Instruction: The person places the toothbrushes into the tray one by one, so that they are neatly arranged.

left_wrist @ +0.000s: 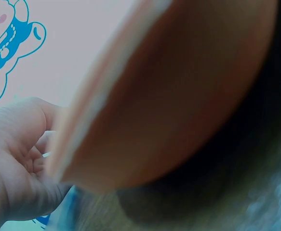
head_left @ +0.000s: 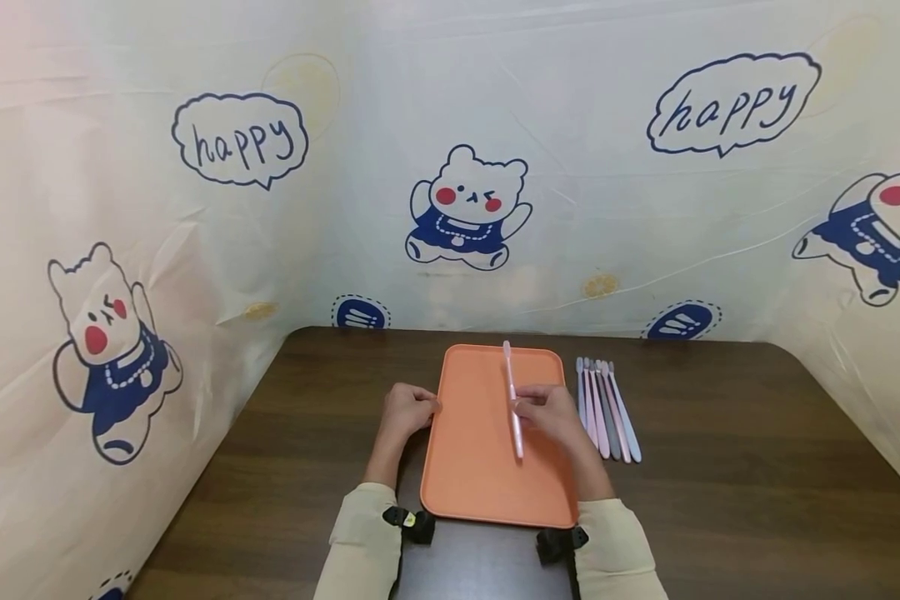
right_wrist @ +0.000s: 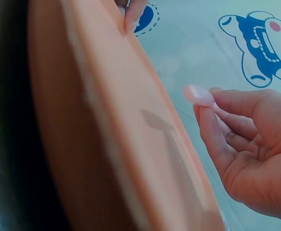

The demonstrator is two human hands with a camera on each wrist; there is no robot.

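An orange tray [head_left: 472,467] lies lengthwise in front of me on the brown table. My left hand [head_left: 408,410] holds its left edge, thumb and fingers at the rim; in the left wrist view the hand [left_wrist: 22,159] is partly hidden behind the blurred tray [left_wrist: 179,96]. Over the tray's right half, my right hand [head_left: 551,410] pinches a pale pink toothbrush [head_left: 513,417] by its handle, head end pointing away from me. The right wrist view shows the pink handle end [right_wrist: 198,95] between thumb and fingers, with the brush's shadow falling on the tray.
Just right of the tray, several toothbrushes [head_left: 607,417] in pink, blue, grey and lilac lie side by side, heads away from me. The dark wood table [head_left: 735,467] extends to both sides. A printed curtain [head_left: 585,208] hangs behind the table and around its sides.
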